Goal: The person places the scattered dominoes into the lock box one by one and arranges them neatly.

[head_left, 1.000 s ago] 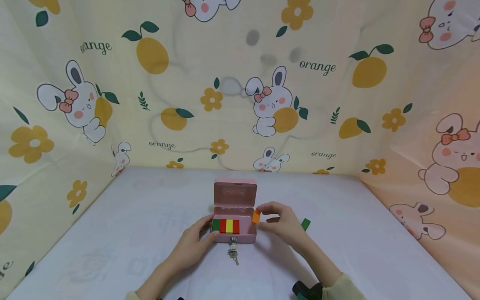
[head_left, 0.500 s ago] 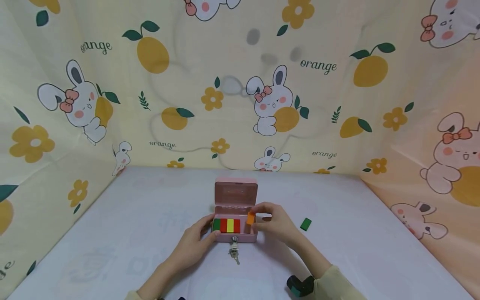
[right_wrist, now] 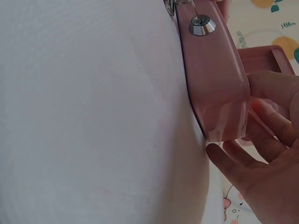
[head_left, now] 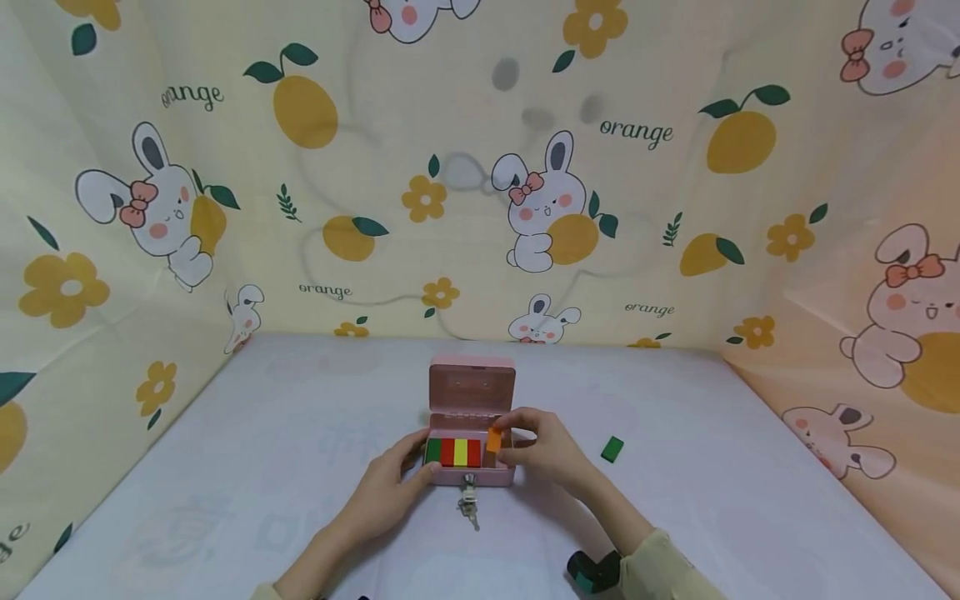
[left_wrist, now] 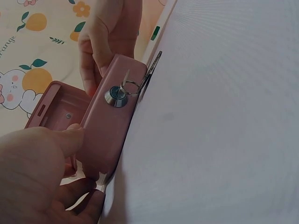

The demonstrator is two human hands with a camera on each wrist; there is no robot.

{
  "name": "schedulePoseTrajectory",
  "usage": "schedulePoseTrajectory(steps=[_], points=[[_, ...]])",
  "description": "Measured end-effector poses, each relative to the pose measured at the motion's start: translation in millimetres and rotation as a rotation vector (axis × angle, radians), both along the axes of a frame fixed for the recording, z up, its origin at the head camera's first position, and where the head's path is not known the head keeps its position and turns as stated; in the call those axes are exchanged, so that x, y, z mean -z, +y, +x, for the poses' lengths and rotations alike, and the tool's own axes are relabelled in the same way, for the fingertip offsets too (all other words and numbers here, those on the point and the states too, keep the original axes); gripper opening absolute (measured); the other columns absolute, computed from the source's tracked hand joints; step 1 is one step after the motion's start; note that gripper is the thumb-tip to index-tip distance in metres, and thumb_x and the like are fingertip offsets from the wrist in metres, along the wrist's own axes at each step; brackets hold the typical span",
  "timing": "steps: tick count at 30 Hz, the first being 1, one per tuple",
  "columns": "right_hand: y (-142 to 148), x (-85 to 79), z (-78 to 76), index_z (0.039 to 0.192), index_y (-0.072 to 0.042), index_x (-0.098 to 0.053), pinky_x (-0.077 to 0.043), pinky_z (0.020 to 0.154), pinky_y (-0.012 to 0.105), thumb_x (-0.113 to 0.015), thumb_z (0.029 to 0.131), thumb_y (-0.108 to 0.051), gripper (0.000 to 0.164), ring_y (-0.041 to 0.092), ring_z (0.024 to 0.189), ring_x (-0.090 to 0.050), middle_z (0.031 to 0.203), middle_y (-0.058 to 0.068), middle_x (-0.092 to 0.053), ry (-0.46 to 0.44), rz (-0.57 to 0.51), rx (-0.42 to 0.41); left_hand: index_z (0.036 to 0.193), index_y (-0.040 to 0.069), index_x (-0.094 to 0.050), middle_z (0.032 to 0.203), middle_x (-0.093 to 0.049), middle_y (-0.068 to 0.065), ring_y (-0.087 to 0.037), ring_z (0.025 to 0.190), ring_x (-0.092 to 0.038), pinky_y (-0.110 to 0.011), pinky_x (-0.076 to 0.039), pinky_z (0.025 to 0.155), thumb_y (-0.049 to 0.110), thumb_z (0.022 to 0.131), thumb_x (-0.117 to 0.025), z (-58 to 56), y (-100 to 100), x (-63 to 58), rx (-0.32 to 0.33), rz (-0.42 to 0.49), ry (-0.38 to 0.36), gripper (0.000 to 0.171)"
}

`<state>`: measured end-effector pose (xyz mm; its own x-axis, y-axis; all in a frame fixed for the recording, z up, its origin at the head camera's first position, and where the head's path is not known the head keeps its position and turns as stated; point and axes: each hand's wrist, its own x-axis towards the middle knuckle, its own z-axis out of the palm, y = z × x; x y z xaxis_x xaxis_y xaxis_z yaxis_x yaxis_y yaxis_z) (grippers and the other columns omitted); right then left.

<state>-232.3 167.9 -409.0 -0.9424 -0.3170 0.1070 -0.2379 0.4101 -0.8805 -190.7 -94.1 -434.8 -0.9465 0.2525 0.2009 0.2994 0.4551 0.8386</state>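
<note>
A small pink metal cash box (head_left: 480,477) stands on the table with its lid (head_left: 472,388) raised. Inside, a row of green, red and yellow blocks (head_left: 453,452) fills the left part. My right hand (head_left: 546,446) pinches an orange block (head_left: 493,440) between thumb and fingers, upright at the right part of the box. In the right wrist view its other fingers spread around the box's end. My left hand (head_left: 386,485) grips the box's left end, the thumb on the front rim in the left wrist view (left_wrist: 42,163).
Keys (head_left: 468,507) hang from the lock (left_wrist: 116,96) on the box front. A loose green block (head_left: 612,449) lies on the white table to the right. A patterned cloth (head_left: 375,167) rises behind and at both sides.
My right hand has moved left with the orange block, from the box's right edge to over its inside, beside the row. The left hand has stayed on the box.
</note>
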Motion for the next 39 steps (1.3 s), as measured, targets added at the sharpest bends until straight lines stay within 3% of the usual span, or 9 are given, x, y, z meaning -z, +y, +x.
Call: schedulePoseTrajectory(steps=[11,21,31,39], points=[[-3,0.1,1.1,0.112,-0.013,-0.069,-0.054,0.092,0.040,-0.079,0.083,-0.005,0.032,0.030,0.110,-0.054,0.114,0.002,-0.062,-0.017,0.004,0.007,0.150,0.009,-0.040,0.149,-0.044,-0.009,-0.029,0.137,-0.040,-0.048,-0.036,0.109,0.030,0.097,-0.065,-1.2,1,0.9,-0.015,-0.009,-0.033,0.062],[-7,-3.6,-0.3,0.110,-0.013,-0.069,-0.055,0.089,0.040,-0.078,0.082,-0.003,0.031,0.030,0.115,-0.053,0.112,0.000,-0.064,0.006,0.089,0.000,0.149,0.009,-0.041,0.149,-0.044,-0.008,-0.029,0.137,-0.039,-0.049,-0.035,0.110,0.032,0.097,-0.065,-0.7,0,0.5,-0.016,-0.010,-0.038,0.062],[-10,-2.6,-4.0,0.109,-0.012,-0.069,-0.057,0.083,0.036,-0.079,0.080,-0.002,0.032,0.027,0.100,-0.056,0.107,0.001,-0.063,0.047,0.182,-0.004,0.149,0.009,-0.041,0.148,-0.045,-0.009,-0.029,0.137,-0.039,-0.049,-0.035,0.110,0.033,0.096,-0.065,-1.1,0,0.8,-0.020,-0.013,-0.032,0.062],[-13,-2.4,-5.8,0.106,-0.012,-0.070,-0.056,0.084,0.037,-0.079,0.080,-0.002,0.030,0.025,0.098,-0.054,0.104,0.000,-0.063,0.062,0.224,-0.003,0.149,0.009,-0.041,0.149,-0.045,-0.010,-0.030,0.137,-0.039,-0.049,-0.035,0.109,0.033,0.096,-0.065,-1.4,0,0.7,-0.020,-0.015,-0.037,0.063]])
